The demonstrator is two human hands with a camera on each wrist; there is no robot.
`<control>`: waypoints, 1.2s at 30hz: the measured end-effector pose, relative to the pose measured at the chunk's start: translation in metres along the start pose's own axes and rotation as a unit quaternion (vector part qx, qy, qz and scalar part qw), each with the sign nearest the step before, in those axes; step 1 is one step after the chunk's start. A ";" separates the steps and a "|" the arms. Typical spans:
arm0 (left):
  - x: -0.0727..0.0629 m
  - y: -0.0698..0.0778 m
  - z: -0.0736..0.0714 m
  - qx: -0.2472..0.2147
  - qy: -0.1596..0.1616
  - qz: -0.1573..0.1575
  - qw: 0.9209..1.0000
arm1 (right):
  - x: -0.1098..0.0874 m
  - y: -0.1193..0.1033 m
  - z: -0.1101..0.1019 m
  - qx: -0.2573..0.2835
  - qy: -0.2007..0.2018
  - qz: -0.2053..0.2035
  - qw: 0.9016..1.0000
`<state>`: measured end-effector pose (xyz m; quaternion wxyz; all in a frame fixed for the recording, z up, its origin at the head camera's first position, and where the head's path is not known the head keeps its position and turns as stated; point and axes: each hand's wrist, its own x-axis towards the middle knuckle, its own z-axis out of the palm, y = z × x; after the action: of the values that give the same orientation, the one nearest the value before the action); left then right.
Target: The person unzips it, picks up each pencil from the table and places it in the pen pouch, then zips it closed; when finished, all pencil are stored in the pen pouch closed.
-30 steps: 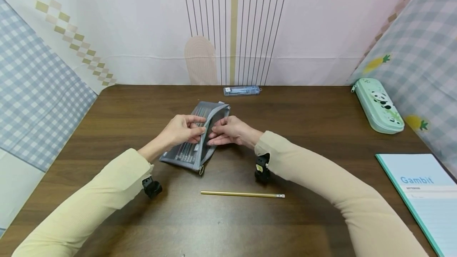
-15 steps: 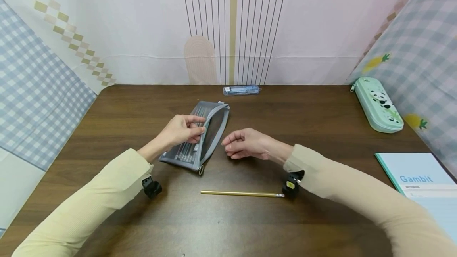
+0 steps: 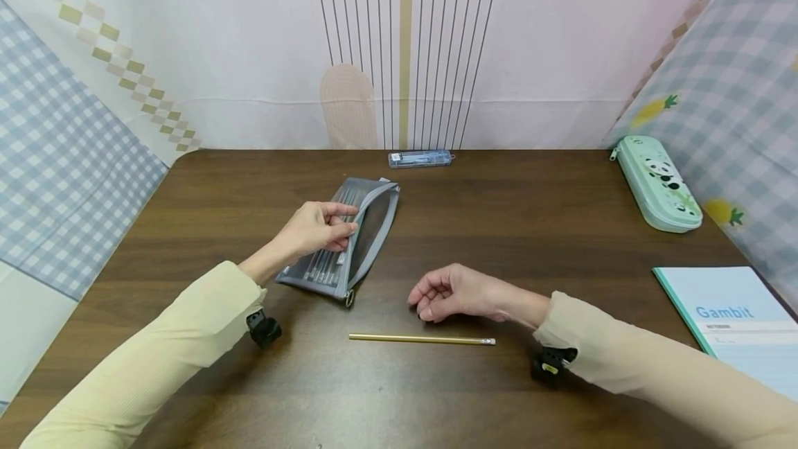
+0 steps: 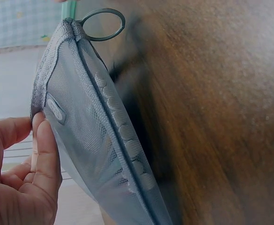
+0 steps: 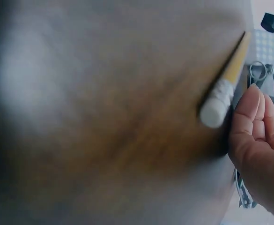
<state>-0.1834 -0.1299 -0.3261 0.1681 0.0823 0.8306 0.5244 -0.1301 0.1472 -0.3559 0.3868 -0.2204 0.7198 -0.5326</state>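
A grey mesh pencil pouch (image 3: 314, 274) lies left of the table's middle, its zip side gaping. Several pencils show through the mesh. My left hand (image 3: 321, 229) pinches the zip edge of the pouch between thumb and fingers; the left wrist view shows this grip on the pouch's edge (image 4: 52, 70). Nearer to me lies a gold pencil (image 3: 420, 339) with a white eraser, also in the right wrist view as a pencil end (image 5: 216, 108). Just beyond that pencil hovers my right hand (image 3: 461, 294), fingers loosely bent and holding nothing.
A small blue clear case (image 3: 421, 159) sits at the table's back edge. On the right are a mint panda pencil case (image 3: 661, 184) and a Gambit notebook (image 3: 736, 310). Patterned cloths hang behind and at both sides of the brown table (image 3: 530, 227).
My right hand has left the pouch's opening and moved right and toward me, to near the gold pencil. The left hand keeps its hold on the pouch.
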 end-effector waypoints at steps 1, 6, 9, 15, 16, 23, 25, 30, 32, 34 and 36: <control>0.000 0.000 0.000 0.000 0.000 -0.001 1.000 | -0.001 0.001 0.001 -0.011 -0.002 -0.007 1.000; 0.000 -0.001 0.000 0.001 0.002 0.000 1.000 | -0.003 0.004 0.006 -0.036 -0.013 -0.031 0.999; 0.000 -0.001 0.000 0.002 0.004 0.000 1.000 | -0.003 0.005 0.008 -0.045 -0.019 -0.039 0.998; 0.000 -0.001 0.000 0.000 0.003 -0.001 1.000 | -0.004 0.006 0.012 -0.090 -0.027 -0.058 0.994; 0.000 -0.001 0.000 0.000 0.001 0.000 1.000 | -0.005 0.006 0.013 -0.101 -0.026 -0.061 0.993; 0.000 -0.001 0.000 -0.006 -0.001 0.004 1.000 | -0.007 0.005 0.015 -0.175 -0.018 -0.085 0.981; -0.001 -0.001 0.000 -0.007 -0.001 0.003 1.000 | -0.007 0.004 0.016 -0.199 -0.017 -0.098 0.975; -0.001 -0.001 0.000 -0.007 -0.001 0.003 1.000 | -0.006 0.002 0.018 -0.263 -0.008 -0.121 0.957; 0.000 -0.001 0.000 -0.006 -0.002 0.003 1.000 | -0.005 0.001 0.019 -0.279 -0.004 -0.122 0.953; 0.000 -0.002 0.001 -0.005 -0.002 0.003 1.000 | -0.004 0.000 0.020 -0.288 -0.002 -0.120 0.950; 0.000 -0.002 0.001 -0.004 -0.002 0.001 1.000 | -0.004 0.000 0.020 -0.298 0.000 -0.122 0.947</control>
<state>-0.1827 -0.1303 -0.3279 0.1694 0.0838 0.8279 0.5280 -0.1119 0.1379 -0.3572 0.2358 -0.4116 0.8131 -0.3373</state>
